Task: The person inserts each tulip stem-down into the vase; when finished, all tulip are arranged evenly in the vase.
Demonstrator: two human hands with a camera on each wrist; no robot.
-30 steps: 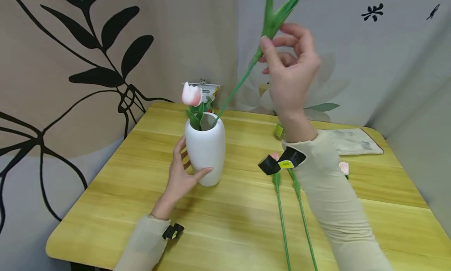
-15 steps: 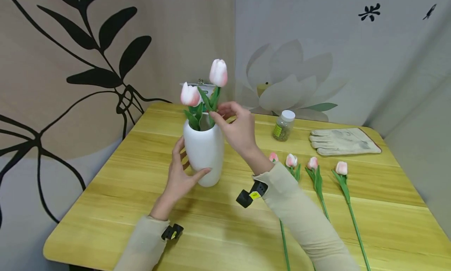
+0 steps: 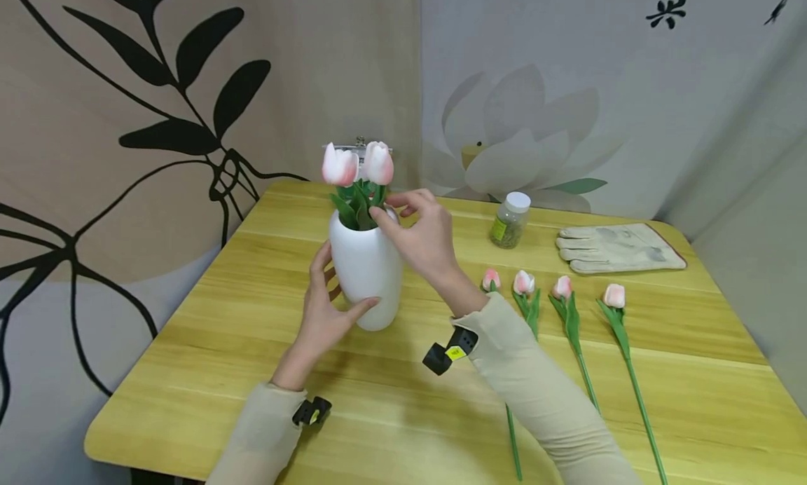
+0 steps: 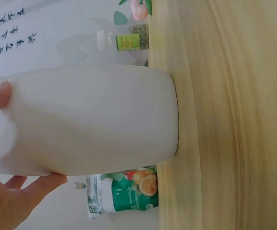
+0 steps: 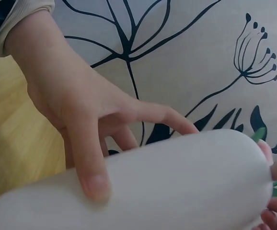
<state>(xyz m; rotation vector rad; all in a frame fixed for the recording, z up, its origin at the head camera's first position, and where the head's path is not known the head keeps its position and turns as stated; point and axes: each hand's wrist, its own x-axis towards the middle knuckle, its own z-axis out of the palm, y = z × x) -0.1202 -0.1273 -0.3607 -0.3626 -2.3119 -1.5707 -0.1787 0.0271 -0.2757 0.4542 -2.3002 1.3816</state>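
A white vase (image 3: 366,278) stands upright on the table, and my left hand (image 3: 324,317) grips its side with thumb and fingers spread around it. In the left wrist view the vase (image 4: 90,120) lies between the thumb and the fingers. Two pink-and-white artificial tulips are in its mouth. The left tulip (image 3: 339,166) stands by itself. My right hand (image 3: 429,240) pinches the right tulip (image 3: 378,164) low among its leaves, right at the vase rim. Its stem is hidden inside the vase. The right wrist view shows the left hand's thumb (image 5: 98,184) laid along the vase wall.
Several more tulips (image 3: 562,289) lie in a row on the wooden table (image 3: 252,373), right of the vase. A lidded jar (image 3: 511,222) and a work glove (image 3: 621,248) are behind them. A green and white packet (image 4: 129,191) stands behind the vase.
My right hand has come down to the left and lowered the second tulip into the vase; its bloom now sits level with the first. The left hand has stayed on the vase.
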